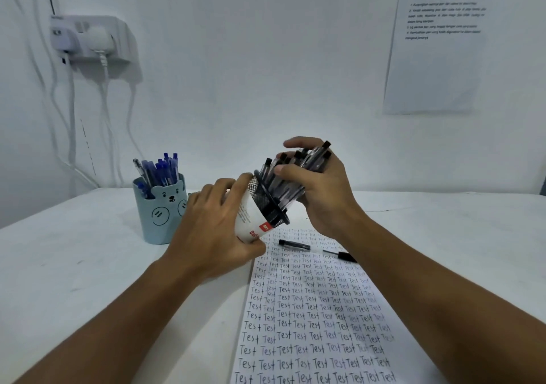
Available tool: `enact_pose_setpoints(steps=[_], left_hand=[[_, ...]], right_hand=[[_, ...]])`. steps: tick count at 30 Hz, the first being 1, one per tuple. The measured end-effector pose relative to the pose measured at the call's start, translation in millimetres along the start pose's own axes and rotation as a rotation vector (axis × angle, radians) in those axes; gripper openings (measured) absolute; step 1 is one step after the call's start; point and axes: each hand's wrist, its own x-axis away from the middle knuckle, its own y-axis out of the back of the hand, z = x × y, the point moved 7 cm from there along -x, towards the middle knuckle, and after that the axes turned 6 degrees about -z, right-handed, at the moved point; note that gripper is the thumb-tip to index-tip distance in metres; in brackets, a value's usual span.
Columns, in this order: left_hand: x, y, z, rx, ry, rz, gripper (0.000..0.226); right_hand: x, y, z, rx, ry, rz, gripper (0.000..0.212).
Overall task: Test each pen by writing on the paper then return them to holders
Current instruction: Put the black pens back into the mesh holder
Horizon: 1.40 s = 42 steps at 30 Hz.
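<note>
Gripping tilted mesh holder (267, 203), left hand (212, 230); right hand (322, 188) clasps black pens (295, 174); 2 pens (295, 244) on paper (313, 310).

My left hand (218, 224) grips the black mesh holder (266, 203), tilted toward my right hand (319, 188), whose fingers curl round the bundle of black pens (298, 168) sticking out of its mouth. Just below my right fingers, two black pens (294, 244) lie on the paper (313, 318) filled with "Test". Beyond my left fingers stands the blue bear holder (161, 212) of blue pens (161, 171).
</note>
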Motion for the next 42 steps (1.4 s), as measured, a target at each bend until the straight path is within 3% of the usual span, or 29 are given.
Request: enact_pose_setpoints(steps=[4, 6, 11, 14, 16, 21, 27, 30, 31, 33, 35, 42], left_hand=[[-4.3, 9.6, 7.0, 0.083, 0.114, -0.092, 0.098], [-4.8, 10.5, 6.3, 0.063, 0.104, -0.106, 0.097], [-2.3, 7.0, 11.0, -0.004, 0.070, -0.081, 0.095], [-3.4, 10.0, 14.4, 0.001, 0.081, -0.104, 0.095], [-3.7, 9.7, 12.5, -0.006, 0.062, -0.099, 0.096], [-2.6, 8.4, 12.6, -0.029, 0.017, -0.086, 0.095], [-4.9, 14.5, 25.7, 0.028, 0.107, -0.123, 0.095], [-4.1, 17.9, 37.1, 0.053, 0.160, -0.133, 0.097], [-3.8, 19.0, 41.6, 0.065, 0.175, -0.138, 0.098], [-2.9, 23.1, 51.2, 0.106, 0.222, -0.151, 0.099], [-3.5, 29.5, 59.6, 0.146, 0.271, -0.172, 0.100], [-3.7, 49.4, 75.6, 0.215, 0.342, -0.234, 0.093]], right_hand=[[0.4, 18.2, -10.2, -0.204, -0.096, -0.270, 0.041], [4.9, 18.4, -19.9, -0.276, -0.127, -0.318, 0.042], [14.1, -1.3, -32.6, -0.067, -0.143, -0.141, 0.041], [8.6, 1.5, -24.2, -0.162, -0.153, -0.172, 0.047], [3.8, 4.8, -15.1, -0.142, -0.151, -0.207, 0.031], [0.1, 9.6, -13.0, 0.238, -0.041, -0.113, 0.013], [-4.7, 12.3, -13.5, 0.217, -0.163, -0.065, 0.033], [-8.5, 37.7, -15.1, 0.474, -0.221, -0.109, 0.031], [-8.9, 45.5, -17.4, 0.695, -0.224, -0.027, 0.026], [-3.2, 53.2, -33.6, 1.133, -0.289, 0.290, 0.024], [7.2, 56.1, -48.6, 1.370, -0.412, 0.534, 0.031], [-3.6, 30.2, -60.6, 1.526, -0.397, 0.616, 0.014]])
